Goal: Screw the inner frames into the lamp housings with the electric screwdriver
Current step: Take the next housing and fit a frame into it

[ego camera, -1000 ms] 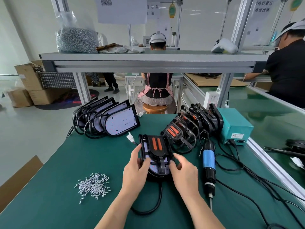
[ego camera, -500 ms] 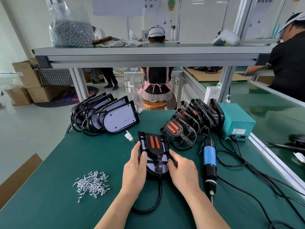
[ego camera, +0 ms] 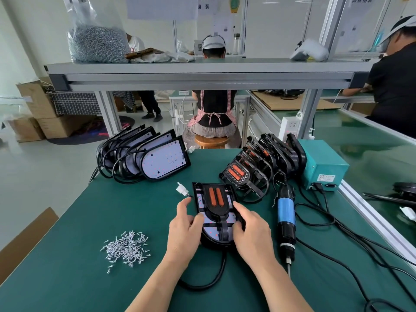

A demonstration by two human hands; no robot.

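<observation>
Hands are flanking the lamp housing (ego camera: 213, 243), which is lying flat on the green table (ego camera: 112, 210) with the inner frame (ego camera: 217, 206) sitting in it, orange strips facing up. Both forearms are reaching in from below, wrists low. The left hand (ego camera: 184, 230) is resting its thumb on the housing's left edge, its fingers loosely stretched alongside and the index lifting slightly. The right hand (ego camera: 252, 233) is curling its fingers over the right rim while its thumb is pressing on the frame. The electric screwdriver (ego camera: 286, 212) is lying untouched just beside the right hand, bit pointing toward the person. Loose screws (ego camera: 126, 246) are lying heaped to the left.
</observation>
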